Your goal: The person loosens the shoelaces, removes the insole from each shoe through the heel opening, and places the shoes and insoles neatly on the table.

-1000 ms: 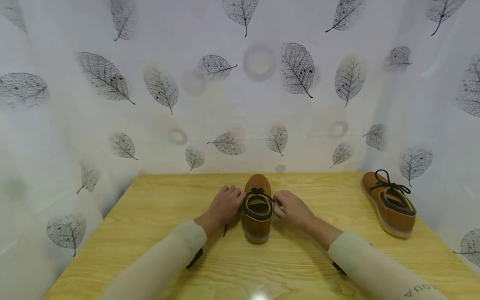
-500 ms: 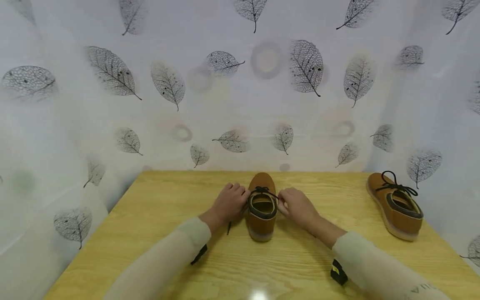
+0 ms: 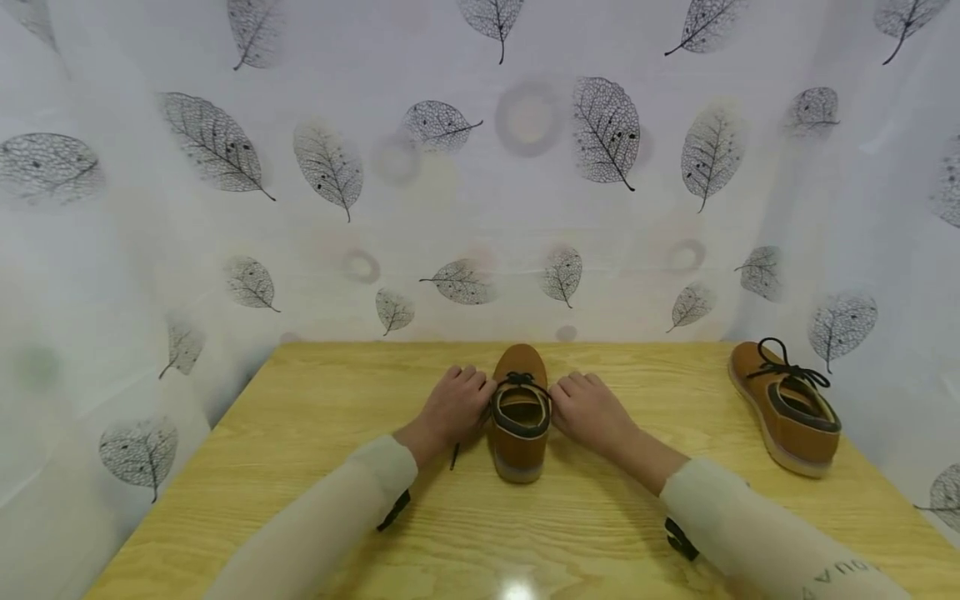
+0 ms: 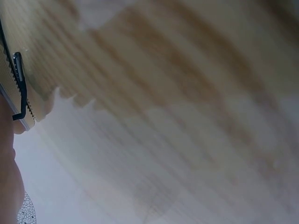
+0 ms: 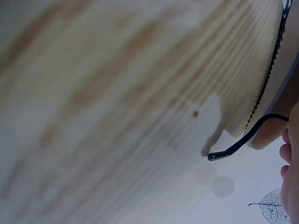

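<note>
A brown leather shoe (image 3: 519, 457) with a dark collar stands on the table in the head view, toe pointing away. Its black shoelace (image 3: 521, 380) is crossed over the tongue. My left hand (image 3: 454, 408) grips one side of the lace at the shoe's left, and a loose end hangs below the fingers. At the shoe's right, my right hand (image 3: 592, 412) has curled fingers around the other side. In the left wrist view, a black lace end (image 4: 19, 70) shows near the sole. In the right wrist view, another lace end (image 5: 238, 143) sticks out from the hand.
A matching brown shoe (image 3: 797, 433), its lace tied in a bow, stands near the right edge of the wooden table (image 3: 360, 379). Behind the table and along its sides hangs a pale curtain (image 3: 465, 200) with leaf prints.
My right hand has come closer to the shoe and its fingers are curled more tightly. The left hand stays at the shoe's left side. The head view has shifted slightly.
</note>
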Demonstrator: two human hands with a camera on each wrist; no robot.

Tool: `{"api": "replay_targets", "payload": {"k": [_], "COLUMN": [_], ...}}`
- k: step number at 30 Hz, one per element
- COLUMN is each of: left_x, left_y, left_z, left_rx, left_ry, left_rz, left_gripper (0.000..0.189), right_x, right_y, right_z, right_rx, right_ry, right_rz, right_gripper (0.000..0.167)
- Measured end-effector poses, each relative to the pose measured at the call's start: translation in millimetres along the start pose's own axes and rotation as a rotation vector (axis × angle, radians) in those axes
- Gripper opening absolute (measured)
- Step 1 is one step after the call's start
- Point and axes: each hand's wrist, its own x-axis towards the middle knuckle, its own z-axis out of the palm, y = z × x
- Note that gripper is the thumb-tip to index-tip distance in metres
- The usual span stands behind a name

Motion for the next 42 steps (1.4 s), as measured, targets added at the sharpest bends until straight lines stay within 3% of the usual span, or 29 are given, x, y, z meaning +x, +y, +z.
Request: {"api": "replay_targets", "payload": {"k": [6, 12, 17, 23, 31, 42], "left_x": [1.1, 1.0, 0.4, 1.0, 1.6, 1.5], "left_y": [-0.4, -0.6, -1.0, -1.1, -1.6, -0.4], "left_z": [-1.8, -1.7, -0.5, -1.2, -0.9, -1.9], "left_rx": [0.002, -0.004, 0.005, -0.005, -0.013, -0.02], "left_ry": [-0.028, 0.0, 0.014, -0.008, 0.016, 0.001], "left_rz": [-0.001, 0.005, 0.014, 0.003, 0.003, -0.01], "left_gripper": [0.019, 0.016, 0.015, 0.015, 0.015, 0.014], "right_x": [0.0, -0.7, -2.3, -1.7, 0.8, 1.6], "right_y": [-0.3, -1.7, -2.1, -3.8, -6.5, -8.7], "right_z": [1.8, 6.9, 9.6, 5.9, 1.1, -1.8], "right_rx": [-0.027, -0.05, -0.077, -0.08, -0.102, -0.123], "right_ry": [0.039, 0.096, 0.065, 0.023, 0.019, 0.017], "right_rz": [-0.032, -0.052, -0.045, -0.03, -0.016, -0.01], "right_gripper": [0.017, 0.02, 0.036, 0.02, 0.022, 0.024]}}
